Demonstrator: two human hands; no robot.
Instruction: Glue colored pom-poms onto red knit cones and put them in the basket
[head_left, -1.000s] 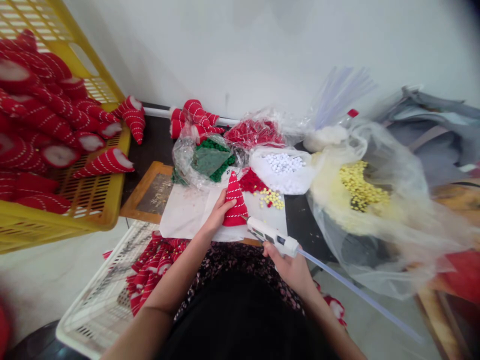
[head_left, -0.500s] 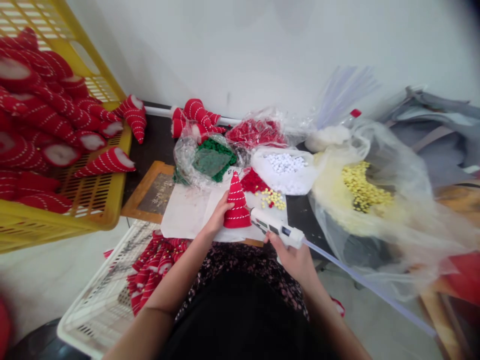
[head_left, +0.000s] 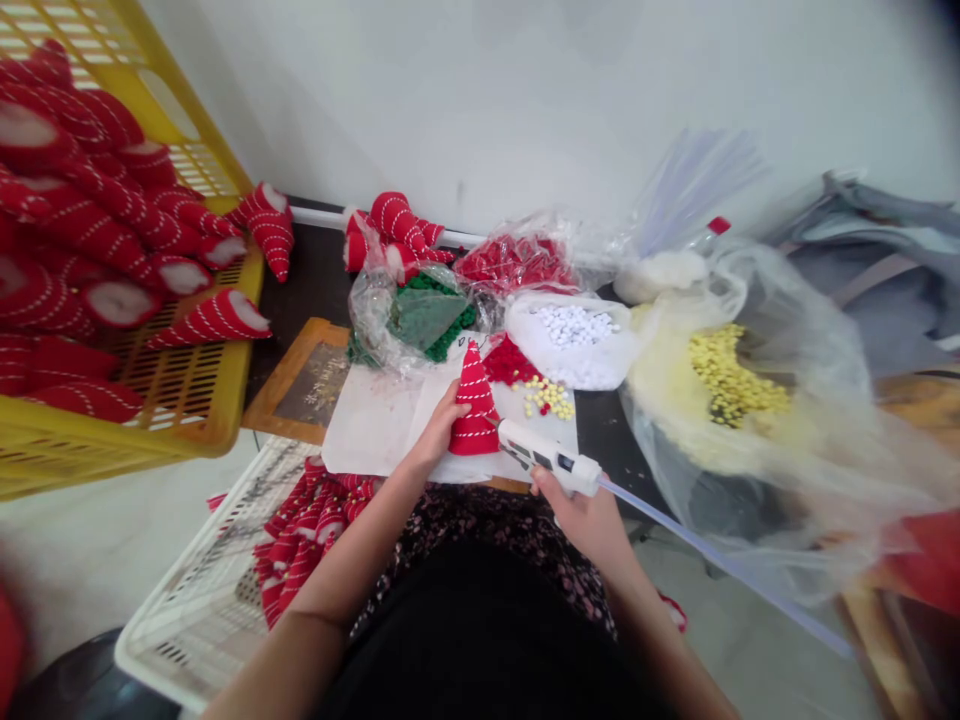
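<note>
My left hand (head_left: 442,425) is closed on the left edge of a red cone (head_left: 474,415) with white stitched lines, its tip pointing away from me. In my right hand (head_left: 589,515) is a white glue gun (head_left: 547,455), with a long clear glue stick (head_left: 720,560) trailing from its back end. The gun's nozzle is at the cone's right side; whether it touches cannot be told. White paper (head_left: 375,420) lies beneath the cone. Just beyond are red pompoms (head_left: 508,362) and yellow ones (head_left: 551,398).
A yellow crate (head_left: 225,420) of red cones stands left, above a white basket (head_left: 150,620) with more. Bags of green (head_left: 424,315), red (head_left: 517,262), white (head_left: 574,327) and yellow pompoms (head_left: 739,380) line the back and right. A wooden-framed board (head_left: 300,385) lies left of the paper.
The glue gun's nozzle has shifted slightly left and up along the cone's right side. The cone stays in my left hand, and the view has moved slightly.
</note>
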